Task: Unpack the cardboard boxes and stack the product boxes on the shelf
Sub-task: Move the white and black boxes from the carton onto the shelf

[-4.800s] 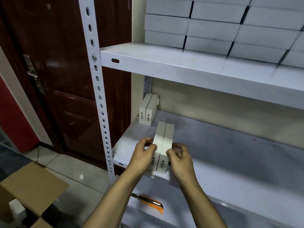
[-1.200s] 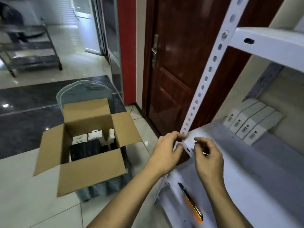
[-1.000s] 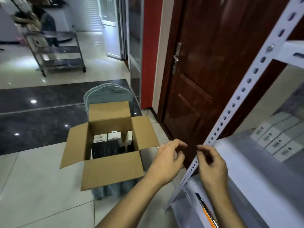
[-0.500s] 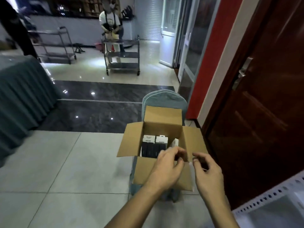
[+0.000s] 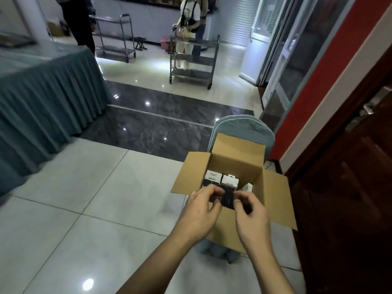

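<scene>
An open cardboard box (image 5: 237, 166) sits on the seat of a chair with a teal fabric cover (image 5: 241, 128), its four flaps folded outward. Inside it stand several product boxes (image 5: 220, 183), packed upright side by side with dark fronts and white tops; one more white box edge shows toward the right wall of the carton. Both hands reach over the near flap toward the opening. The left hand (image 5: 201, 213) has its fingers loosely curled just in front of the dark product boxes, and the right hand (image 5: 250, 213) has its thumb and fingers bent close together beside it; neither is plainly grasping anything, and whether the fingertips touch the product boxes cannot be told from this angle. Around the chair lies a pale tiled floor (image 5: 84, 198) with a dark marble band beyond it. A dark wooden door (image 5: 350, 187) and a red wall panel rise on the right. On the left is a table with a teal skirted cloth (image 5: 42, 102). Farther back a person (image 5: 191, 24) stands behind a metal trolley (image 5: 193, 60), with a second trolley to the left.
</scene>
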